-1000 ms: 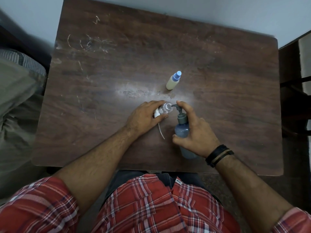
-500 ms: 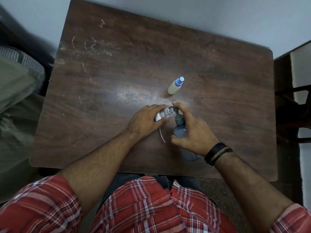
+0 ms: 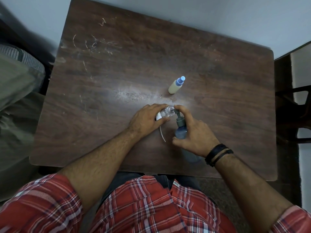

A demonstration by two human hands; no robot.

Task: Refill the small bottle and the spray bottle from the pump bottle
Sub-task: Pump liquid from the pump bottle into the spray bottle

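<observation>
On table (image 3: 218, 81), right hand (image 3: 195, 133) gripping pump bottle (image 3: 180, 132)

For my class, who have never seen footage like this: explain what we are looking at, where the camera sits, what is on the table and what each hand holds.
There is no machine here. A person wears one camera on the head, looking down at their own arms, so the left hand shows on the left of the picture. A brown table fills the view. The left hand grips a small clear bottle, open at the top, and also holds a white sprayer top whose thin tube hangs toward the person. The right hand grips a blue pump bottle, a finger on the pump head, spout at the clear bottle's mouth. Farther back a cream bottle with a blue cap stands alone.
</observation>
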